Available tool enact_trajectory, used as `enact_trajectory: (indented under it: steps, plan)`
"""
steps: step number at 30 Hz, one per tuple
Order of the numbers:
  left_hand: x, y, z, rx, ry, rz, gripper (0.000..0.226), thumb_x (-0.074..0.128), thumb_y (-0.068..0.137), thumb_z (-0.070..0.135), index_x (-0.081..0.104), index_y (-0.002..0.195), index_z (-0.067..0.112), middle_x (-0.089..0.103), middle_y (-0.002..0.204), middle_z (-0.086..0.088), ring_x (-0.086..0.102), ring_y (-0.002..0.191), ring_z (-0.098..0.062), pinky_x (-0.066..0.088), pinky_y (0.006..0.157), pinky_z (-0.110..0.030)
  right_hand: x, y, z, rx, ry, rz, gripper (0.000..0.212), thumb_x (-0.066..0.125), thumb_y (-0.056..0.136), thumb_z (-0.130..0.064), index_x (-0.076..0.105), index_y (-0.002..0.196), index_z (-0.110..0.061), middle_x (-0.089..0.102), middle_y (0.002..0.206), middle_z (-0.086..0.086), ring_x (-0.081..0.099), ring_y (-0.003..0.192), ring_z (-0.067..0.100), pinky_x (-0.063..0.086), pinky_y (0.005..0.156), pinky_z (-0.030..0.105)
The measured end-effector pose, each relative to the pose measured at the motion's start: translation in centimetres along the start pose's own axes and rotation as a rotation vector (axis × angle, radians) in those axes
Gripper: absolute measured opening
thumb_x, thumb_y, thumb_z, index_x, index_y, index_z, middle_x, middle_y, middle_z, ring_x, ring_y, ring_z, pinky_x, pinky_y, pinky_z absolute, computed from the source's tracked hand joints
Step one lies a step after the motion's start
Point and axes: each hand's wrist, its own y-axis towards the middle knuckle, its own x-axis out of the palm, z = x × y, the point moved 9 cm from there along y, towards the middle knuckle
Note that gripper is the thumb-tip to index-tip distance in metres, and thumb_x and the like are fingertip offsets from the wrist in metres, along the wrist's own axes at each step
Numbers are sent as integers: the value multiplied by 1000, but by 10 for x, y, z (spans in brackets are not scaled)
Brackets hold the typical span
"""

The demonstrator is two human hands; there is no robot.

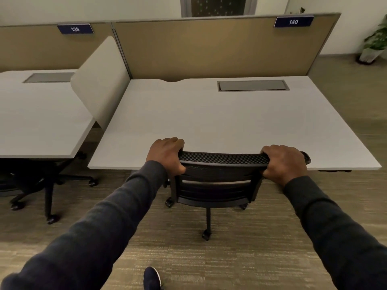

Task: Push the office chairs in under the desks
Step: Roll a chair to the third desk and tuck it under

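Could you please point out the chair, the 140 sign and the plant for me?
chair (224, 158): head view, top edge of its mesh back.
140 sign (293, 22): head view, on the number.
plant (377, 40): head view, its leaves.

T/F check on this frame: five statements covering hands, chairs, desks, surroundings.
1. The left hand and right hand both hold the top of the chair backrest. True.
2. The desk in front of that chair is numbered 139. False: its sign reads 140.
3. A laptop lies on that desk. False: only a grey hatch set into its top shows.
4. A potted plant stands on the floor at far right. True.
5. The left desk has no chair. False: a second chair stands under it.
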Motion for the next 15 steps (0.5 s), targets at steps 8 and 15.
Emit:
enact_trajectory:
  steps: [8, 15]
  plan:
    - [-1, -5, -3, 14, -11, 32, 38, 69, 58, 45, 49, 83, 26, 47, 79, 10, 46, 73, -17, 32, 68, -31, 0, -17, -16, 78, 36, 35, 53, 80, 64, -27, 68, 115, -17, 71, 102, 4, 64, 97, 30, 42, 96, 47]
    - [-4, -19, -7, 132, -82, 19, 44, 67, 66, 51, 56, 97, 23, 55, 92, 5, 52, 87, -20, 41, 74, -34, 6, -44, -94, 99, -34, 61, 84, 80, 71, -47, 51, 142, -14, 53, 144, 15, 41, 139, 39, 23, 116, 60]
